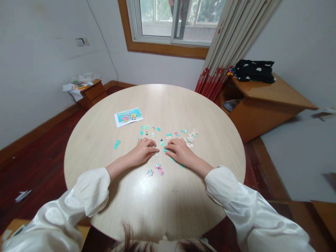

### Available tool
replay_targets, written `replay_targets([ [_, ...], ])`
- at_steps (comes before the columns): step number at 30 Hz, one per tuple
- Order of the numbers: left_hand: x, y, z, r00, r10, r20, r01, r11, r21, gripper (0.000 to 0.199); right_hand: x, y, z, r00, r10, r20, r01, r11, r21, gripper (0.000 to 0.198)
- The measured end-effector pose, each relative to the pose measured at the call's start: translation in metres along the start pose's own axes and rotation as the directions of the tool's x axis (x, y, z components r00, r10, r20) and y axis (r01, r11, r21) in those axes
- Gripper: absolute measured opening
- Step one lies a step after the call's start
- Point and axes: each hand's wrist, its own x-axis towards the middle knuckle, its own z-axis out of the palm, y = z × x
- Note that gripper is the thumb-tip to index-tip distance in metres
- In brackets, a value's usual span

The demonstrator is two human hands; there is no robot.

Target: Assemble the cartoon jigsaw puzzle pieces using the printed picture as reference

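Both my hands rest over the middle of a round table among loose jigsaw pieces. My left hand [144, 151] has its fingers curled round a small pale-green jigsaw piece [156, 154], partly hidden by the fingertips. Opposite it, my right hand [181, 151] pinches a turquoise jigsaw piece [165, 149] at its fingertips. Between and just beyond the hands lie a dark-and-white piece [160, 140] and a green piece [162, 144]. Closer to me are a joined pink section [159, 169] and a grey-white piece [150, 173]. More turquoise pieces peek out beneath my right wrist.
A picture sheet [128, 117] with cartoon figures lies at the back left of the table [157, 206]. A joined turquoise strip [117, 144] sits at left. Face-down pieces [193, 134] are heaped right of the hands. A wooden cabinet [273, 94] stands beyond the table's right edge.
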Motion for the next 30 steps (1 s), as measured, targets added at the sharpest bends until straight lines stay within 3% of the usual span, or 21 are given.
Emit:
replay_targets([
  [11,0.006,0.01,0.001,1.0,0.013,0.003,-0.013,1.0,-0.001,0.024,-0.013,0.002,-0.002,0.998,-0.063,-0.013,0.063,0.997,-0.052,0.016],
  [22,0.007,0.015,-0.005,1.0,-0.01,-0.009,0.01,1.0,0.003,0.023,-0.042,0.005,-0.013,0.995,0.005,-0.102,-0.006,1.0,-0.006,0.015],
  [30,-0.019,0.059,-0.003,0.999,-0.001,-0.04,0.002,1.0,0.004,0.024,-0.064,-0.008,-0.006,0.994,0.007,-0.106,-0.009,1.0,-0.022,0.017],
])
